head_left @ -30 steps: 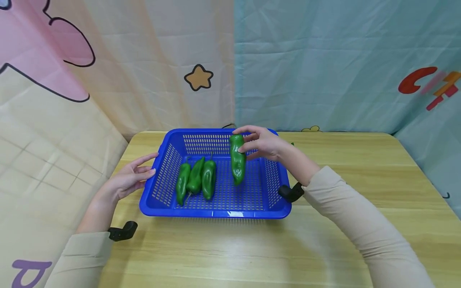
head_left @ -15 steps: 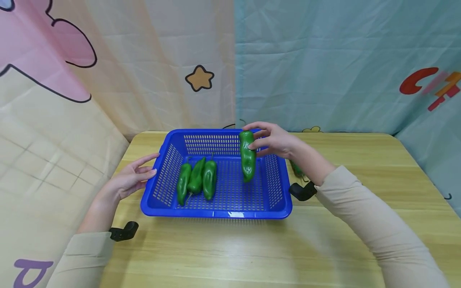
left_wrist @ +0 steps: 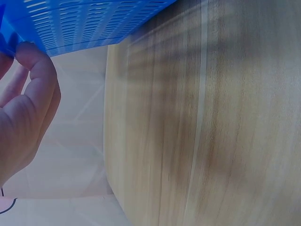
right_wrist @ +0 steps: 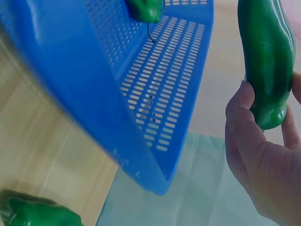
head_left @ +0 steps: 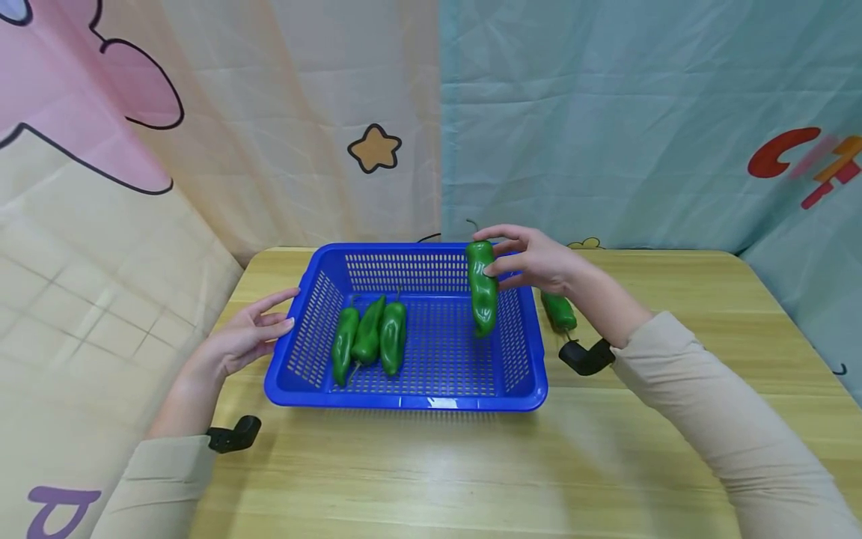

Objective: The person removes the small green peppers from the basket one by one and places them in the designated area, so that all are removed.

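My right hand (head_left: 535, 260) pinches a green pepper (head_left: 483, 288) near its stem end, above the right part of a blue plastic basket (head_left: 465, 403). The pepper hangs tip down; in the right wrist view the thumb and fingers hold the thick end of this pepper (right_wrist: 267, 61). Three more green peppers lie side by side in the basket's left half, the nearest to the middle being one pepper (head_left: 393, 337). My left hand (head_left: 245, 333) holds the basket's left rim between thumb and fingers; in the left wrist view the fingertips are partly hidden by the rim.
Another green pepper (head_left: 559, 311) lies on the wooden table (head_left: 417, 471), just right of the basket and partly behind the right forearm. A printed cloth curtain (head_left: 579, 135) hangs behind the table. Black wrist cameras (head_left: 586, 358) jut out from both wrists.
My right hand has moved right, carrying the pepper from above the basket's middle right toward its right side. The pepper on the table has come into view. The left hand stays put.
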`<state>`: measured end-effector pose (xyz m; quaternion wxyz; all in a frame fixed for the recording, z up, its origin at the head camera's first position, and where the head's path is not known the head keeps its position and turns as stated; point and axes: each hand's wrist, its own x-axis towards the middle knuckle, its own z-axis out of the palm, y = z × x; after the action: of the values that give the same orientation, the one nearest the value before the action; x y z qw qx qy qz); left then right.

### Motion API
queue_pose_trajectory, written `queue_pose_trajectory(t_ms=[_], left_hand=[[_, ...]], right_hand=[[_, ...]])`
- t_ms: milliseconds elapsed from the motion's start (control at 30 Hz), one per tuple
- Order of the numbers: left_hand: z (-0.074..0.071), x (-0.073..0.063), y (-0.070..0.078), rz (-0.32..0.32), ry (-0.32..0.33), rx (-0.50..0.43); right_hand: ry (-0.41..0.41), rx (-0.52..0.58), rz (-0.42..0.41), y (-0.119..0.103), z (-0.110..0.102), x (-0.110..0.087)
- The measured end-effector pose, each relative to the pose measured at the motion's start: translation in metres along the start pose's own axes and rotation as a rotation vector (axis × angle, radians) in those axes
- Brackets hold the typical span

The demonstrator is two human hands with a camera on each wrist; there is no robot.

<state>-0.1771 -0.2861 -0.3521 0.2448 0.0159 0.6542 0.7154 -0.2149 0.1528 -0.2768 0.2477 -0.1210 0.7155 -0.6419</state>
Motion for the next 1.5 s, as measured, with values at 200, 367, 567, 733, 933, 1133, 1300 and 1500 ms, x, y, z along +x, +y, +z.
queue_pose_trajectory(t_ms=[200, 367, 567, 733, 933, 1133, 1300, 1500], left_hand=[[0.000, -0.001, 0.000, 0.009, -0.003, -0.002], [0.000, -0.001, 0.000, 0.011, -0.007, 0.000], [0.000, 0.000, -0.002, 0.024, -0.027, -0.001], [0.000, 0.000, -0.002, 0.027, -0.030, -0.003], [0.001, -0.001, -0.001, 0.029, -0.036, -0.016], [0.003, -0.001, 0.000, 0.028, -0.041, -0.035], [0.003, -0.001, 0.000, 0.026, -0.040, -0.032], [0.003, -0.001, 0.000, 0.032, -0.040, -0.029]], right_hand=[[0.009, 0.000, -0.001, 0.000, -0.008, -0.007], [0.024, 0.000, 0.003, 0.001, -0.013, -0.011], [0.054, -0.003, 0.011, 0.004, -0.019, -0.016], [0.065, -0.024, 0.011, 0.004, -0.023, -0.020], [0.064, -0.037, 0.009, 0.004, -0.029, -0.025], [0.068, -0.035, 0.004, 0.005, -0.037, -0.031], [0.075, -0.043, 0.004, 0.006, -0.044, -0.038], [0.091, -0.062, 0.009, 0.008, -0.054, -0.044]])
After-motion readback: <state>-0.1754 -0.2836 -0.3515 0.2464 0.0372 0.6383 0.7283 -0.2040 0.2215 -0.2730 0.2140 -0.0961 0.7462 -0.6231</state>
